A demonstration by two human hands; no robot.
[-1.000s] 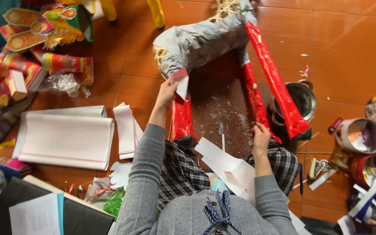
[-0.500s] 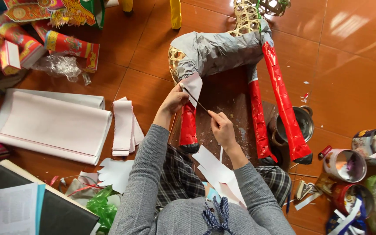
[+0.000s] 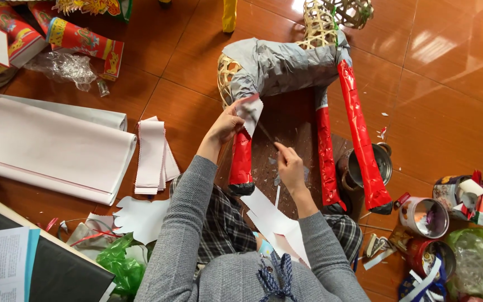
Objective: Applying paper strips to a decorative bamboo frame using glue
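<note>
A woven bamboo animal frame (image 3: pixel 286 67) is seen lying on its side on the red-brown tiled floor (image 3: pixel 448 89), just ahead of the seated person's knees. The body is already covered in crumpled grey paper (image 3: pixel 280 64); three legs are wrapped in glossy red foil (image 3: pixel 361 140) with dark tips. Bare bamboo lattice shows at the rump end and at the neck — covering there is judged unfinished.

A small white-grey paper patch (image 3: pixel 251 112) is pinched between thumb and fingers of the left hand (image 3: pixel 225 126) and held against the top of the nearest red leg (image 3: pixel 241 159). The right hand (image 3: pixel 289 165) is closed around a thin stick-like tool (image 3: pixel 266 134), its tip pointed toward the patch.

White cut paper pieces (image 3: pixel 275 221) rest on the lap. Stacked white paper strips (image 3: pixel 152 156) and a large folded white sheet (image 3: pixel 51 148) lie to the left; a small metal pot (image 3: pixel 373 165) stands by the outer leg.
</note>
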